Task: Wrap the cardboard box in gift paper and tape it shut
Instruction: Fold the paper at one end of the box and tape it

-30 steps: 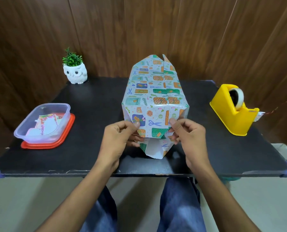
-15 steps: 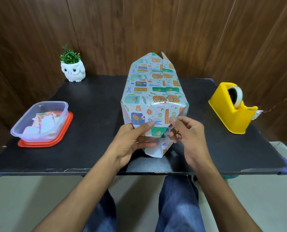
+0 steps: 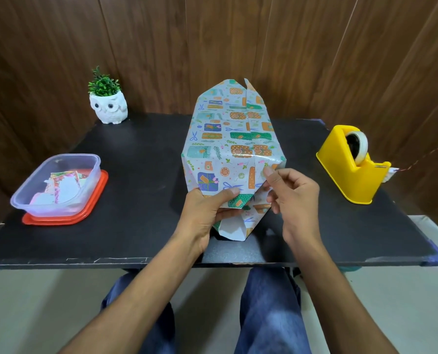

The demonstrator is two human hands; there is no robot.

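Pinching gift paper (image 3: 228, 139): L hand (image 3: 207, 210), R hand (image 3: 294, 192).

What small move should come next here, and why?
Probably the right hand should fold the gift paper corner it pinches inward: the near flap hangs open, white side showing, while the left hand holds the fold.

Wrapped box (image 3: 228, 139) at frame centre on the table (image 3: 141, 175); tub (image 3: 57, 185) left; owl planter (image 3: 108, 106) upper left; tape dispenser (image 3: 353, 162) right.
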